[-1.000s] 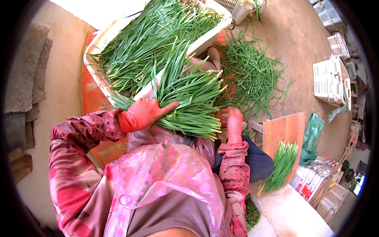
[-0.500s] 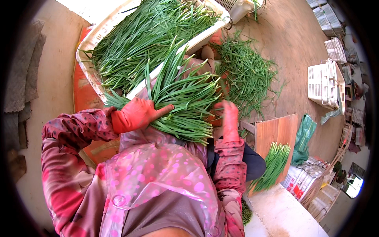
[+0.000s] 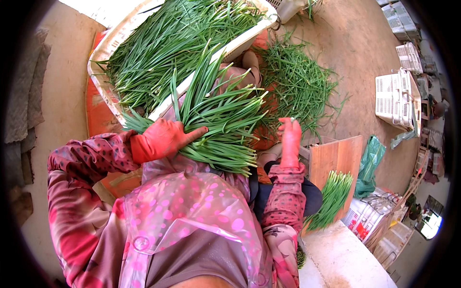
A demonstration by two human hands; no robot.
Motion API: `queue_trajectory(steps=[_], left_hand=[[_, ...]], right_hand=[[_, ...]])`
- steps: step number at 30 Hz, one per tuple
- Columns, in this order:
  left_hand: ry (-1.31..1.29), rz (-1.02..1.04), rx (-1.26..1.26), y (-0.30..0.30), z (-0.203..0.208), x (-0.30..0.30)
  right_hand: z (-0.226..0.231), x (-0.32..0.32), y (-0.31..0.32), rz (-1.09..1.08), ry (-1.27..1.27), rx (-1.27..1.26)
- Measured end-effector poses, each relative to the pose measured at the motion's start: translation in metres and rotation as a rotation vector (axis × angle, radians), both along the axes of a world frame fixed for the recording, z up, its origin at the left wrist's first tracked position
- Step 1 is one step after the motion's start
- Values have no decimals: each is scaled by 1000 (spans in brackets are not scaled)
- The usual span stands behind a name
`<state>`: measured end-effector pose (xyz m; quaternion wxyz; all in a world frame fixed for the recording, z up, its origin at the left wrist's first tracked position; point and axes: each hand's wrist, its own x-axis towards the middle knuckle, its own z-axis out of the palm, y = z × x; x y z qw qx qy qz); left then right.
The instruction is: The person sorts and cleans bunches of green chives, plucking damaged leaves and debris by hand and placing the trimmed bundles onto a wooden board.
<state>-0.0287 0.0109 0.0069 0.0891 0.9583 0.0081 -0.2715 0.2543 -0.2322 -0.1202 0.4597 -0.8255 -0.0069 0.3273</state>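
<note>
A thick bunch of garlic chives [image 3: 216, 127] lies across my lap, its cut ends pointing right. My left hand [image 3: 165, 139], in a red-orange rubber glove, is closed round the bunch near its left side, with the index finger stretched along the leaves. To the right of the bunch and apart from it, my right hand [image 3: 290, 139], in a matching glove, is raised with its fingers loosely bent and apart. A small pale spot shows at its fingertips; I cannot make out what it is. A heap of loose leaves [image 3: 300, 89] lies just beyond this hand.
A white plastic crate [image 3: 103, 57] piled with garlic chives [image 3: 168, 48] stands ahead of me. At right, a neat bundle of garlic chives [image 3: 331, 199] rests against a wooden board [image 3: 331, 156], beside a green plastic bag [image 3: 372, 165]. White baskets [image 3: 394, 98] stand farther right.
My right hand has moved right, away from the cut ends of the bunch, and slightly upward. The left hand keeps its hold on the garlic chives.
</note>
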Motion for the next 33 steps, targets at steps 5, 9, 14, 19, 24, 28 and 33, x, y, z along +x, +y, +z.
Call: queue_trajectory(steps=[5,9,14,19,24,28,33], left_hand=[[-21,-10,26,-1,-3,-2],[-32,-7,21,-1,-2,0],[17,-6,-7,-1,2,4],[-19,8,6,-2,-2,-2],[-82,-19,-40,-2,-5,1],[-107,-39,-61,-2,-1,5],[-132,-51,-73,-1,-10,1]], right_hand=[[28,-28,11,511,-15,215],[22,-62,46,651,99,115],[-30,-20,-9,-238,546,698],[37,15,9,-10,-14,352],[51,-20,81,597,-820,-162],[-10,8,64,721,-856,-520],[39,36,69,525,-706,-237]])
